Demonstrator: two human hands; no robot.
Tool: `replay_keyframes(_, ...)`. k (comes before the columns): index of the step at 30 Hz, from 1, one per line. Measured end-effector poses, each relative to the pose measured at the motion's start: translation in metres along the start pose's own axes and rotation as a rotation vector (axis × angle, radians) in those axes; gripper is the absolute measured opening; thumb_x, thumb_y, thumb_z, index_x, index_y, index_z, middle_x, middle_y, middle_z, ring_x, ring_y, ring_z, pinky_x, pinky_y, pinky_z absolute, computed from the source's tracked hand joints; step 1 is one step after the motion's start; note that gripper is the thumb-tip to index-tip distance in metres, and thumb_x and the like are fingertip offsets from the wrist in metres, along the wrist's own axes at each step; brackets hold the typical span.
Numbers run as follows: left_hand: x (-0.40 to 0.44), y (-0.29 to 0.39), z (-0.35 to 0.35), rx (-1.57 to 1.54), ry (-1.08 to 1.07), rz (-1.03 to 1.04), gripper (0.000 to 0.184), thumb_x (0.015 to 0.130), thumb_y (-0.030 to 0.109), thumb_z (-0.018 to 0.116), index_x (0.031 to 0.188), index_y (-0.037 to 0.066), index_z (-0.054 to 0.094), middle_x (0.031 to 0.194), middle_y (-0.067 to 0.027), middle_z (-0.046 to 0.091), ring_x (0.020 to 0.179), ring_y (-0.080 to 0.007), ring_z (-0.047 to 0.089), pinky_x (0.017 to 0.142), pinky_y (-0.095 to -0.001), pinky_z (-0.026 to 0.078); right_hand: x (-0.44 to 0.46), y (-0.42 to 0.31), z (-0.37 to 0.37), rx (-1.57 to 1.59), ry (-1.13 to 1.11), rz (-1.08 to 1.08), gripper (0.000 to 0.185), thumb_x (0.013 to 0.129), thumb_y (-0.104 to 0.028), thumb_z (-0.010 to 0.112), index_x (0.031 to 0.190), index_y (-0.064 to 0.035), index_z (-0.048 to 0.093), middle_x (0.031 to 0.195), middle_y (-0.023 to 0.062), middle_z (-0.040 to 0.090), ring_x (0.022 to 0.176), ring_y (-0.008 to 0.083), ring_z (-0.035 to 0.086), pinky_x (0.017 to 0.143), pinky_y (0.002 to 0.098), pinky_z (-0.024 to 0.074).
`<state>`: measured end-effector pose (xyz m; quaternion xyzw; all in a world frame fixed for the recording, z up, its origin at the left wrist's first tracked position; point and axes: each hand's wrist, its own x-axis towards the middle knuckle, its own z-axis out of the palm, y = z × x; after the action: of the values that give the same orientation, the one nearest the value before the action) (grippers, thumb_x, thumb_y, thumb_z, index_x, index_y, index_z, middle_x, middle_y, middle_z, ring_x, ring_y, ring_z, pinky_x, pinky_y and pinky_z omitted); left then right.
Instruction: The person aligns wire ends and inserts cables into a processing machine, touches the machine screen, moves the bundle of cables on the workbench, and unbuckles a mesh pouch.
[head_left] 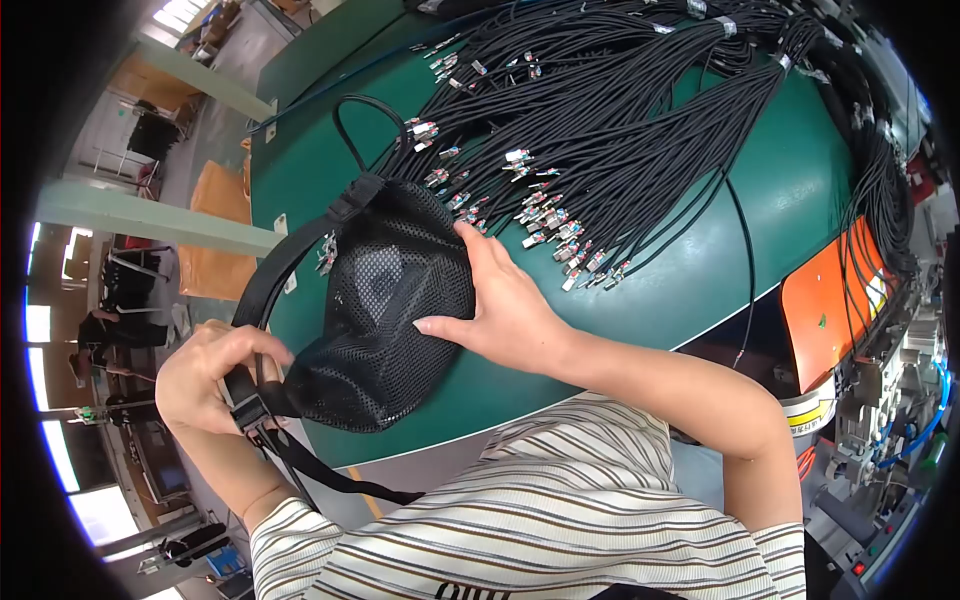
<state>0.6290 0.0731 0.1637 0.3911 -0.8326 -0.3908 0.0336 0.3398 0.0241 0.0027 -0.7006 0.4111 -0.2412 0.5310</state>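
A black mesh bag (410,290) with a black webbing strap (283,262) is held up above the near left part of the green table. Through its mesh shows a pale patch. My right hand (510,310) grips the bag's right side, thumb on the front and fingertips at the upper edge. At the bag's lower left, my left hand (205,375) is closed on the strap beside a black plastic buckle (250,412). From there a strap end hangs toward my striped shirt.
Bundles of black cables (640,130) with metal connector ends (545,220) spread over the green table (790,190). An orange panel (830,310) stands at the right, near machine parts. A pale post (160,215) and a brown covered item (215,225) are at the left.
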Motion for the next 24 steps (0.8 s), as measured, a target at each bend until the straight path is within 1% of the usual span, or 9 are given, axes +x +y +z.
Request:
replay_keyframes(3, 0.001, -0.006, -0.004, -0.011, 0.011, -0.045, 0.07, 0.063, 0.031, 0.089, 0.114, -0.003, 0.056, 0.071, -0.0056, 0.065, 0.062, -0.0217, 0.067, 0.062, -0.028, 0.052, -0.002, 0.003, -0.003, -0.066, -0.024, 0.025, 0.103, 0.075, -0.034, 0.082, 0.144, 0.0091, 0.019, 0.133, 0.028, 0.043, 0.114, 0.0376, 0.055, 0.097, 0.0407, 0.0461)
replay_keyframes(6, 0.007, -0.013, -0.011, 0.043, 0.022, -0.103, 0.078, 0.059, 0.033, 0.091, 0.117, -0.002, 0.054, 0.075, -0.0065, 0.067, 0.069, -0.0214, 0.069, 0.069, -0.0288, 0.053, -0.003, 0.011, 0.003, -0.142, 0.075, -0.078, 0.1, 0.076, -0.034, 0.081, 0.144, 0.0089, 0.021, 0.129, 0.0266, 0.045, 0.113, 0.0372, 0.055, 0.094, 0.0405, 0.0477)
replay_keyframes(10, 0.028, -0.03, -0.017, -0.003, 0.009, -0.181, 0.085, 0.052, 0.034, 0.093, 0.119, -0.001, 0.055, 0.082, -0.0069, 0.067, 0.079, -0.0194, 0.068, 0.079, -0.0305, 0.051, 0.001, 0.01, 0.008, -0.089, 0.069, -0.058, 0.098, 0.076, -0.034, 0.08, 0.143, 0.0087, 0.022, 0.126, 0.0257, 0.047, 0.114, 0.0374, 0.055, 0.094, 0.0411, 0.0481)
replay_keyframes(13, 0.048, -0.031, -0.026, 0.131, 0.034, -0.208, 0.093, 0.044, 0.039, 0.094, 0.12, 0.001, 0.055, 0.085, -0.0077, 0.066, 0.084, -0.0183, 0.065, 0.083, -0.0317, 0.05, 0.01, 0.012, 0.017, -0.104, 0.104, -0.112, 0.095, 0.077, -0.034, 0.08, 0.141, 0.0086, 0.025, 0.125, 0.025, 0.048, 0.114, 0.0375, 0.055, 0.093, 0.0418, 0.0485)
replay_keyframes(18, 0.061, -0.001, -0.047, 0.149, -0.007, -0.231, 0.099, 0.046, 0.05, 0.091, 0.122, -0.001, 0.054, 0.09, -0.0069, 0.066, 0.09, -0.0194, 0.065, 0.086, -0.0329, 0.048, 0.006, 0.026, 0.015, -0.154, 0.159, -0.219, 0.082, 0.079, -0.034, 0.078, 0.137, 0.0068, 0.035, 0.124, 0.0223, 0.05, 0.109, 0.0364, 0.059, 0.092, 0.0421, 0.0496)
replay_keyframes(20, 0.053, 0.019, -0.05, 0.238, 0.19, -0.154, 0.106, 0.048, 0.057, 0.087, 0.128, -0.003, 0.051, 0.094, -0.0107, 0.065, 0.097, -0.0232, 0.063, 0.094, -0.0371, 0.044, -0.002, 0.031, -0.002, -0.157, 0.156, -0.23, 0.076, 0.08, -0.031, 0.077, 0.134, 0.0058, 0.039, 0.123, 0.0207, 0.051, 0.106, 0.0344, 0.06, 0.09, 0.0409, 0.0506)
replay_keyframes(21, 0.055, 0.029, -0.048, 0.23, 0.186, -0.142, 0.106, 0.048, 0.057, 0.087, 0.128, -0.003, 0.051, 0.094, -0.0107, 0.065, 0.097, -0.0232, 0.063, 0.094, -0.0371, 0.044, -0.011, 0.033, -0.014, -0.156, 0.141, -0.252, 0.069, 0.082, -0.029, 0.076, 0.132, 0.0047, 0.043, 0.121, 0.0192, 0.053, 0.104, 0.0324, 0.062, 0.089, 0.0397, 0.0516)
replay_keyframes(23, 0.073, 0.053, -0.034, 0.271, 0.591, -0.043, 0.104, 0.058, 0.057, 0.083, 0.133, -0.005, 0.048, 0.107, -0.016, 0.062, 0.108, -0.0272, 0.059, 0.101, -0.0414, 0.04, -0.034, 0.027, -0.043, -0.086, 0.165, -0.299, 0.053, 0.084, -0.021, 0.074, 0.127, 0.0023, 0.051, 0.117, 0.0157, 0.057, 0.099, 0.0267, 0.063, 0.085, 0.0355, 0.0531)
replay_keyframes(24, 0.099, 0.069, -0.011, 0.247, 0.883, 0.04, 0.101, 0.06, 0.053, 0.082, 0.136, -0.004, 0.047, 0.113, -0.0194, 0.061, 0.109, -0.0301, 0.059, 0.101, -0.0442, 0.041, -0.053, 0.016, -0.063, -0.018, 0.201, -0.322, 0.045, 0.085, -0.016, 0.072, 0.123, 0.0009, 0.054, 0.114, 0.0138, 0.059, 0.096, 0.0231, 0.064, 0.082, 0.0325, 0.0535)
